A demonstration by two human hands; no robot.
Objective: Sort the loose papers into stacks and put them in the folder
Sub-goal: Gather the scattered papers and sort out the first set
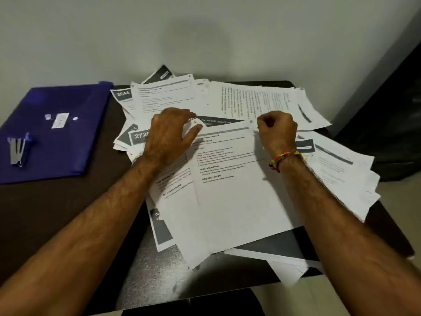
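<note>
Loose printed papers [262,99] lie in a messy overlapping pile over the middle and right of a dark table [57,213]. On top lies a white text sheet [237,201], facing me. My left hand [168,135] grips its upper left corner, where the paper curls up by the thumb. My right hand [276,131], with a coloured thread bracelet on the wrist, is closed like a fist and pinches the sheet's upper right corner. A blue folder [68,142] lies flat and closed at the far left, apart from both hands.
A blue stapler [19,149] and small white labels [59,119] sit on the folder. Papers overhang the table's right and front edges. A pale wall stands close behind the table, and a dark object [387,133] stands to the right.
</note>
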